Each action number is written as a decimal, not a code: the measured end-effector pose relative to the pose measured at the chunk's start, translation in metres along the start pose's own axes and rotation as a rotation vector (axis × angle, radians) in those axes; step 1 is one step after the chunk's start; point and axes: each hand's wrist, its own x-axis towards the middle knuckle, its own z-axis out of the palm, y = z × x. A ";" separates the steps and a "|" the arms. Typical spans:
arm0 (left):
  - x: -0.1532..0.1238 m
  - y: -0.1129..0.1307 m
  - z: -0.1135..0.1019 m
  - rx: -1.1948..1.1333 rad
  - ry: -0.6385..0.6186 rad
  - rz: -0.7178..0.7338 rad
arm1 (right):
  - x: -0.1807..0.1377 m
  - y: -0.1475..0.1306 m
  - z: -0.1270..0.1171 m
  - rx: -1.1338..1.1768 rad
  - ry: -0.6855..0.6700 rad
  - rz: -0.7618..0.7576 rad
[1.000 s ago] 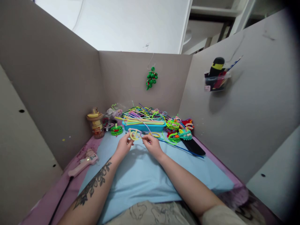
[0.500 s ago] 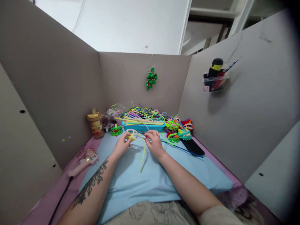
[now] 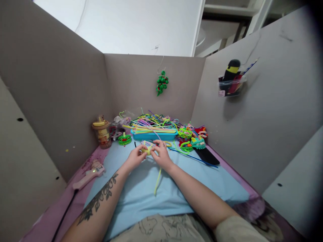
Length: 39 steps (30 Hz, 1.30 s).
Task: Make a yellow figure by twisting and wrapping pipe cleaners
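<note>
Left hand (image 3: 136,157): I see its grip narrow, thumb and fingertips pinching the left side of the yellow piece (image 3: 146,151).
Right hand (image 3: 163,158): close beside the left, thumb and fingers at the right side of the same piece, grip narrow too; a bit of red shows at these fingers, too small for me to name.
Yellow piece: between my two sets of fingertips, just in front of the tray (image 3: 155,136), partly hidden by the fingers; pale purple strands show at its upper edge.
Yellow strand (image 3: 157,182): hangs below the right hand toward me; I cannot tell where its upper end is fixed.
Surface: a blue cloth (image 3: 141,196) lies under both hands, pink cover (image 3: 47,215) showing at the sides.
Tray: blue, heaped with stems (image 3: 151,129) in many colours.
Left side: a green frog (image 3: 124,139) near the tray, a cup (image 3: 102,136) beyond it, and a pink glue gun (image 3: 88,178) nearer me, its light green.
Right side: bright fuzzy figures (image 3: 198,143) in a cluster, a black pad (image 3: 207,156) beside them, a blue stem (image 3: 194,158) reaching across it.
Walls: a green charm (image 3: 162,83) hangs at the back, a clear bin (image 3: 230,88) on the right.
</note>
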 end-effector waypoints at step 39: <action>-0.002 0.006 0.000 -0.265 -0.052 -0.069 | -0.002 0.005 0.000 0.046 0.059 -0.011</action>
